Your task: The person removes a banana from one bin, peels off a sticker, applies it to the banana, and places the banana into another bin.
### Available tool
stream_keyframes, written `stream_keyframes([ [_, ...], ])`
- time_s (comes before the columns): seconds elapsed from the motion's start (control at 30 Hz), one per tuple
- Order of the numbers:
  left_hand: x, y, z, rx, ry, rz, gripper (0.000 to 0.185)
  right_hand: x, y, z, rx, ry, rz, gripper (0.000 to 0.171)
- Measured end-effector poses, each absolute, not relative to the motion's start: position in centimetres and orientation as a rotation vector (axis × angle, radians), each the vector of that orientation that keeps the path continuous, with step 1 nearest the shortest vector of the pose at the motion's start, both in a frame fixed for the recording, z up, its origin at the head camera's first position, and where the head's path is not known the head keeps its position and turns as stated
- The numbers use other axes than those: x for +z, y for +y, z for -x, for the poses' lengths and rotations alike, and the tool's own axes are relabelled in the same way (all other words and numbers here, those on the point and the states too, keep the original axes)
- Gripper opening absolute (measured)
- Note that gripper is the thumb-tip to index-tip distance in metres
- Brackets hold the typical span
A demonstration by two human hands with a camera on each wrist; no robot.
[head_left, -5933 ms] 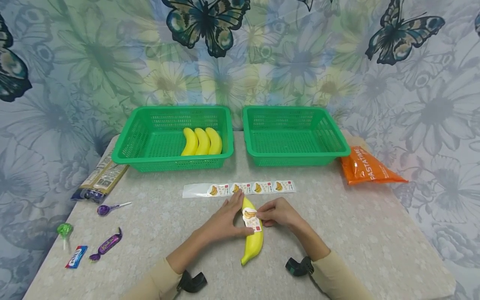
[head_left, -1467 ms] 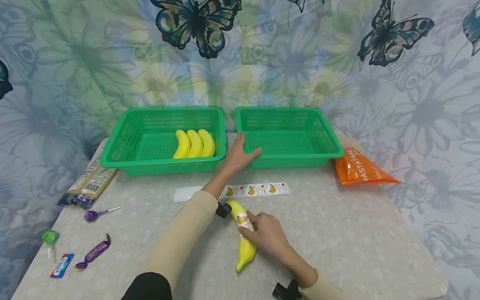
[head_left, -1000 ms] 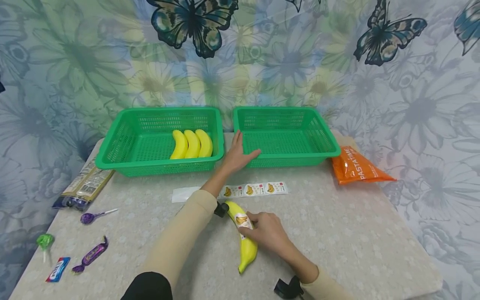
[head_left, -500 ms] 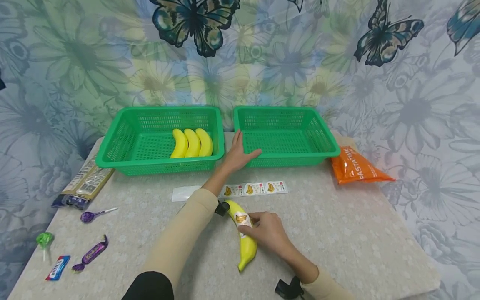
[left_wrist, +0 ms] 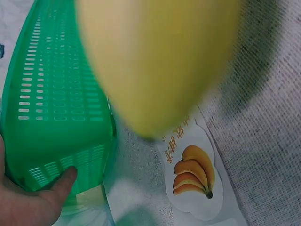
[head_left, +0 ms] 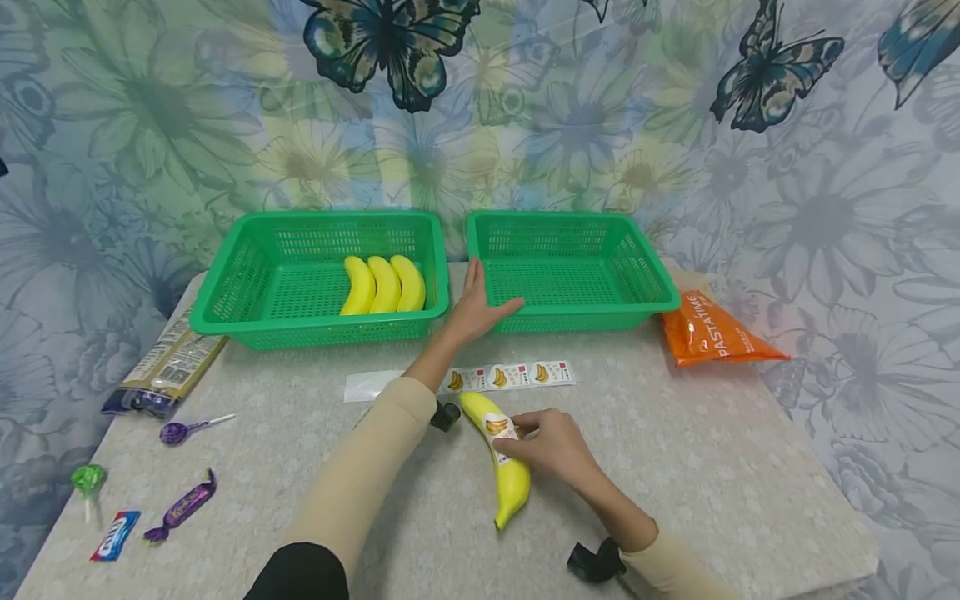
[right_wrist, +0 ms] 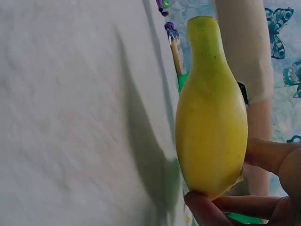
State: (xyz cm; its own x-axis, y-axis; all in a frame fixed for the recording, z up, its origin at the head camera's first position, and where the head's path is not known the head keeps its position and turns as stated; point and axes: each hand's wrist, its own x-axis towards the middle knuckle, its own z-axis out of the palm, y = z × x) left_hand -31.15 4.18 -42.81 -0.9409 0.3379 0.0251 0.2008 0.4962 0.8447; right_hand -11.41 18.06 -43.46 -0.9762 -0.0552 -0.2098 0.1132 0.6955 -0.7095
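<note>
The right hand is curled on the middle of the stickered banana; thumb and fingers are wrapped round it from the right side, as is confirmed by the right wrist view, where the fruit appears lifted a little off the bench, w/ a shadow under it. Whether it is fully clear of the surface cannot be told from the head view.

The left hand is stretched forward, fingers straight, and is laid flat against the near-left corner of the right basket. Nothing is gripped by it; the thumb is seen pressed on the green wall.

The banana is found near the front edge of the bench, approx. at its middle. Its long axis is directed from the front edge toward the back edge, slightly slanted: the thin tip is toward the person, the blunt end toward the sticker strip, which lies just behind it. The right basket lies behind the banana and a bit to the right side, w/ the strip between them. The right hand is clearly the nearer one to the fruit; the left hand is the one at the basket.

In the left basket, at the back-left, three bananas are laid side by side. An orange packet lies at the right edge, sweets at the front-left corner.
</note>
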Motion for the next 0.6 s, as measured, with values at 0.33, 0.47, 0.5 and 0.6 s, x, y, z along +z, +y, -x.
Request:
stream_keyframes([
  [0.33,-43.0,3.9,30.8,1.482,2.57,-0.442,0.112,-38.6,21.7,13.4,-0.987,2.718,-0.065,0.052],
  [0.47,-43.0,3.9,30.9,1.481,2.57,-0.451,0.114,-35.8,23.7,14.9,-0.954,2.686,0.004,0.06],
  [0.5,-43.0,3.9,30.9,1.481,2.573,-0.456,0.115,-35.2,24.2,15.4,-0.955,2.672,0.014,0.062],
  [0.6,-42.9,4.0,30.8,1.481,2.579,-0.468,0.115,-33.2,25.7,17.1,-0.963,2.612,0.022,0.068],
])
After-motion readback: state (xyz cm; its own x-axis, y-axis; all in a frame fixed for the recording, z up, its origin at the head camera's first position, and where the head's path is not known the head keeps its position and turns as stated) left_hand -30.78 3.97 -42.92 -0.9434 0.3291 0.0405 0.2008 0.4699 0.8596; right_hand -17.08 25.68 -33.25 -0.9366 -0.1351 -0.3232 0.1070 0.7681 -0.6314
